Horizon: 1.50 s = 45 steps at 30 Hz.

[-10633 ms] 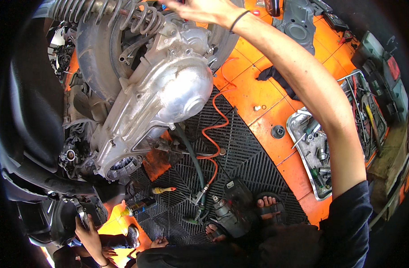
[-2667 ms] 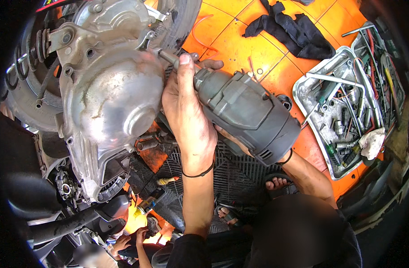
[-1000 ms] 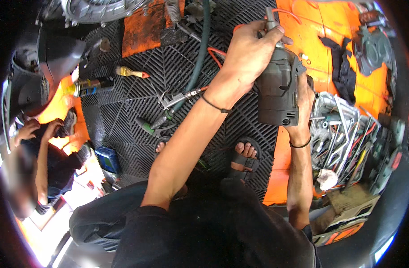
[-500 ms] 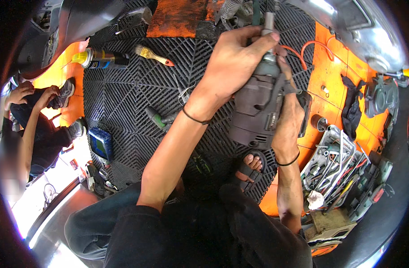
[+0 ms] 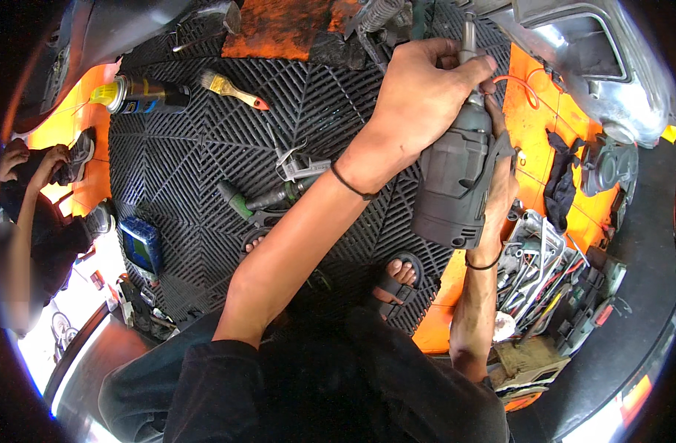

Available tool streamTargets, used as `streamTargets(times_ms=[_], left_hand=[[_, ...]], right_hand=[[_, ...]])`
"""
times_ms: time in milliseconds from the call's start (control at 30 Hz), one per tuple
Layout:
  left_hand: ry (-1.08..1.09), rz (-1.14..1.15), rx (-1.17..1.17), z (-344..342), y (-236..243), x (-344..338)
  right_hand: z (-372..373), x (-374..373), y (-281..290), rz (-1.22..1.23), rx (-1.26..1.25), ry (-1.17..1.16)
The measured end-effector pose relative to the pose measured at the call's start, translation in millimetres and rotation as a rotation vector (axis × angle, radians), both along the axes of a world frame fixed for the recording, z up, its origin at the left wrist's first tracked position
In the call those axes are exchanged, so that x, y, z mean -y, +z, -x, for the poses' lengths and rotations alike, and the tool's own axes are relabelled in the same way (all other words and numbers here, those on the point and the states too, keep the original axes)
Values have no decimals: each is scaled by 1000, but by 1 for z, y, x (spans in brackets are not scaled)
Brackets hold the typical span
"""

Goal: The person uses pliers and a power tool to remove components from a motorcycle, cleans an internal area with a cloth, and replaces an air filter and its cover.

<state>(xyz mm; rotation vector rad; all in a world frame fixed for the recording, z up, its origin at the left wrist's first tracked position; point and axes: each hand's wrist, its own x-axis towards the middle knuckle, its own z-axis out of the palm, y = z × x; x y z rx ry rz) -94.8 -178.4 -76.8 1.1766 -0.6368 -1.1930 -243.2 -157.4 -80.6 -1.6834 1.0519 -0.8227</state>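
I hold a grey power wrench (image 5: 449, 184) upright over the black grid mat (image 5: 197, 155), between my sandalled feet. My left hand (image 5: 419, 96) wraps the tool's nose, its fingers around the metal shaft (image 5: 469, 33) that sticks up from it. Behind the tool's body, my right hand (image 5: 502, 184) grips the handle side; part of that hand is hidden. An orange coiled hose (image 5: 526, 85) runs close to the tool's top.
On the mat lie a spray can (image 5: 135, 94), a paintbrush (image 5: 231, 88), a green-handled tool (image 5: 253, 203) and a blue box (image 5: 140, 247). A metal tray of hand tools (image 5: 537, 266) and a black cloth (image 5: 560, 177) sit on orange tiles at right. Another person (image 5: 28, 199) crouches far left.
I have turned away from the silver engine case to the mat. The wrench has come upright in both hands, and my left hand has closed around its shaft end.
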Motion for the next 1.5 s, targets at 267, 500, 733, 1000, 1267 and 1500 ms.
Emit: streamTargets(times_ms=[267,500,733,1000,1267,1500], left_hand=[[7,-33,-77,2,6,10],[2,-49,-78,-3,0,11],[54,-91,-158,-20,12,-37],[141,-180,-125,-62,13,-42],[145,-164,-209,-70,8,-40],[79,-88,-268,-76,-5,-39]], right_hand=[[11,14,0,132,-328,44],[13,24,-10,558,-312,119],[-3,-5,7,588,-362,226],[-50,-14,-2,486,-207,234],[-54,-9,-9,443,-300,252],[-57,-10,-9,544,-384,232]])
